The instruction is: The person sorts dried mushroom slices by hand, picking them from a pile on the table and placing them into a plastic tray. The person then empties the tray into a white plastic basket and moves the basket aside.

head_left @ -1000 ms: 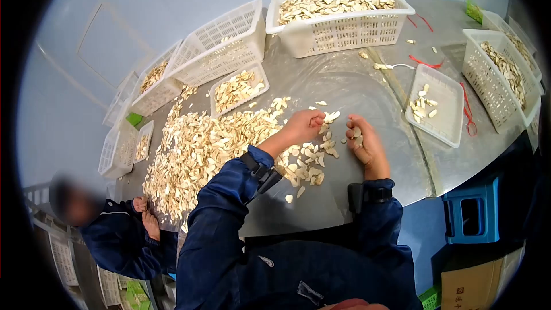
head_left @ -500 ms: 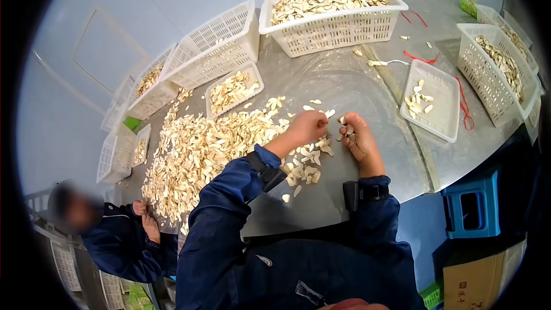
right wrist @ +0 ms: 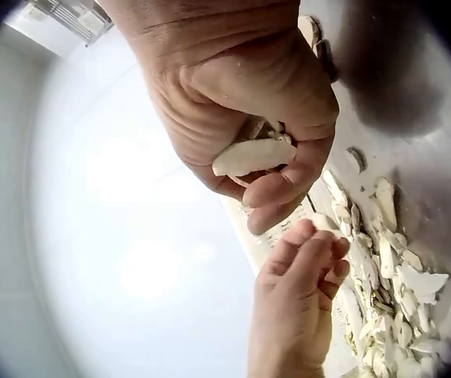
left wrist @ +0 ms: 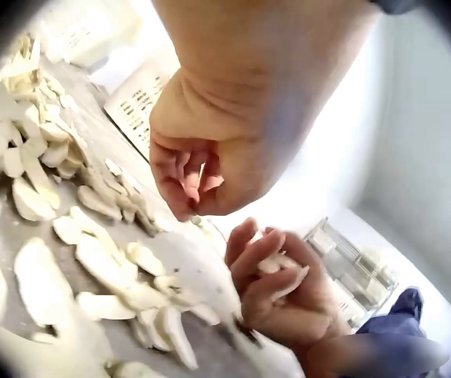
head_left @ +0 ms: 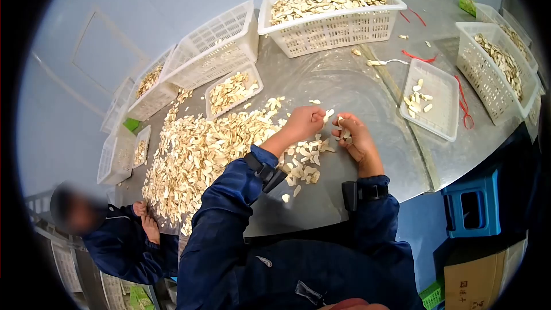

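Note:
Over the steel table (head_left: 367, 92), my left hand (head_left: 304, 123) pinches a pale dried slice (head_left: 328, 114) between thumb and fingertips. Just to its right, my right hand (head_left: 360, 144) curls its fingers round several pale slices (right wrist: 255, 157), held against the palm. In the right wrist view the fingertips of both hands come close together. Loose slices (head_left: 304, 163), oblong with brownish edges, lie below the hands. A large heap of slices (head_left: 206, 149) spreads to the left of my left forearm.
White slotted baskets hold slices at the back (head_left: 338, 37) and right (head_left: 488, 83). One small tray (head_left: 259, 76) of slices stands behind the heap; another tray (head_left: 445, 100) at right holds a few. Another person (head_left: 123, 250) works at left. A blue stool (head_left: 450, 218) stands below the table edge.
My right hand has moved in toward the left, and its fingers have turned and curled further round the slices. The left hand stays nearly in place. The head view has shifted slightly.

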The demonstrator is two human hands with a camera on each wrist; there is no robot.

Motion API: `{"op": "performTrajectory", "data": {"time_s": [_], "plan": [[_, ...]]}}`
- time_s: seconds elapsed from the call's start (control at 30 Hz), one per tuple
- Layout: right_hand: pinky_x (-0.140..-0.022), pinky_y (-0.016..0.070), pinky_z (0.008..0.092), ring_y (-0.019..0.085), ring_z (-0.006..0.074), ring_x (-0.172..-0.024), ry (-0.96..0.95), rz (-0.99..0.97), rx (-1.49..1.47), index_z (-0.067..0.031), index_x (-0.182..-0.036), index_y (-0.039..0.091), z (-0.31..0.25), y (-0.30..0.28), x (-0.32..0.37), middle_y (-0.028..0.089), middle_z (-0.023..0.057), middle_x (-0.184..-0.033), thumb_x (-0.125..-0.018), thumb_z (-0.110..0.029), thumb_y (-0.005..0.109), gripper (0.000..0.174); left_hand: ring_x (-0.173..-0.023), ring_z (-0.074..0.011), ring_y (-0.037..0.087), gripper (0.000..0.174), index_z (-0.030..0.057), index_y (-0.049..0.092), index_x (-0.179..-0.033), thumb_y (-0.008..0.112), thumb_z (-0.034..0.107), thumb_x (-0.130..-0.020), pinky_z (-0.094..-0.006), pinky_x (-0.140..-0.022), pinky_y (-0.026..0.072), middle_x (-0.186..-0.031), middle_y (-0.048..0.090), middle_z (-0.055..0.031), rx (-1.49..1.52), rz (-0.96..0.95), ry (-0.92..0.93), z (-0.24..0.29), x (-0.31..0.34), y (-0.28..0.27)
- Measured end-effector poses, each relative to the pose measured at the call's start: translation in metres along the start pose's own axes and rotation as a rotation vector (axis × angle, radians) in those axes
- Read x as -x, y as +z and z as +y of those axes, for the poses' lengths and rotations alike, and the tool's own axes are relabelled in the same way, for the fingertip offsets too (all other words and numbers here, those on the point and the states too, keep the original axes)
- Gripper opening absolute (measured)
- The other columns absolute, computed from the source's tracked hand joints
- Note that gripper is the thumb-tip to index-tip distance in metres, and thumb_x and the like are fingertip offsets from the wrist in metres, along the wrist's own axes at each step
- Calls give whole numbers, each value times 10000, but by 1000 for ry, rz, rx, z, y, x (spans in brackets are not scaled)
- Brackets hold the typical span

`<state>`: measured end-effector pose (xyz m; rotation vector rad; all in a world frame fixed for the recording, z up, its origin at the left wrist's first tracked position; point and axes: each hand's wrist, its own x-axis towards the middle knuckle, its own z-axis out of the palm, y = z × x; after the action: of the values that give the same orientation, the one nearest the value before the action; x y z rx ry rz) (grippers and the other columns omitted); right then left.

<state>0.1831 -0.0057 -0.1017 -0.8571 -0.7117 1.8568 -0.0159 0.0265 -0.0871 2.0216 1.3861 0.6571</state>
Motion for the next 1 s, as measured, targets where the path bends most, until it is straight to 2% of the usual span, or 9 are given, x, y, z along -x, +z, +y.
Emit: {"op": "performTrajectory", "data": {"time_s": [0.13,0.23,0.33,0.47,0.5,0.6,0.73,0.87,1.0], "plan": [[-548,401,216,608,102,-766,-16,-11,-41,-105,-1107,607,-1,7,4,589,-25,-880,-939,-221,624,205,-720,-70,602,195,6,652,-1030,669,138,-888,-264,-663,511,-785,654,0,512,-142,-93,28,0,-17],[-548,395,217,591,96,-749,-35,-45,-16,-105,-1083,607,4,2,1,585,-26,-883,-937,-218,629,186,-749,-50,598,202,3,645,-1057,659,151,-919,-227,-691,486,-846,662,9,471,-89,-152,28,0,-34],[-524,381,207,572,86,-722,-47,-99,-46,-103,-1071,597,10,-7,-8,581,-22,-882,-933,-205,629,175,-759,-42,584,217,-6,642,-1070,654,154,-924,-219,-687,477,-852,661,20,248,-17,-130,11,4,-46],[-469,356,177,548,76,-676,-31,-27,-209,-98,-1075,574,7,-8,-9,572,-17,-861,-921,-171,620,176,-644,-167,555,64,36,652,-883,627,91,-865,-305,-628,458,-714,600,-73,-208,17,38,-14,16,-42],[-466,352,173,541,76,-667,-28,-11,-252,-98,-1078,570,6,-9,-9,567,-16,-853,-916,-165,622,183,-638,-270,552,23,43,633,-812,620,61,-815,-358,-612,452,-706,564,-135,-344,-22,158,-14,19,-43],[-486,337,196,539,78,-677,-82,-25,-329,-105,-1077,587,10,-18,-15,560,-20,-839,-920,-193,629,185,-675,-306,584,33,51,646,-816,625,54,-790,-376,-617,462,-718,590,-137,-342,46,208,-22,31,-27],[-483,346,193,532,63,-651,-127,59,-392,-111,-1048,580,9,-24,-19,560,-28,-822,-920,-201,634,165,-730,-316,618,59,30,654,-818,640,82,-795,-400,-646,481,-759,618,-140,-319,-74,152,0,26,-6],[-490,367,197,536,60,-648,-166,99,-420,-110,-1030,578,11,-29,-22,565,-25,-819,-924,-200,635,150,-827,-321,635,114,61,669,-902,647,126,-810,-410,-727,514,-864,626,-122,-335,41,302,11,13,23],[-501,388,206,547,66,-656,-181,167,-425,-104,-1036,578,5,-24,-13,569,-18,-821,-921,-188,644,157,-873,-325,631,135,84,672,-933,626,139,-818,-421,-759,516,-876,641,-108,-448,2,246,12,5,35]]}}
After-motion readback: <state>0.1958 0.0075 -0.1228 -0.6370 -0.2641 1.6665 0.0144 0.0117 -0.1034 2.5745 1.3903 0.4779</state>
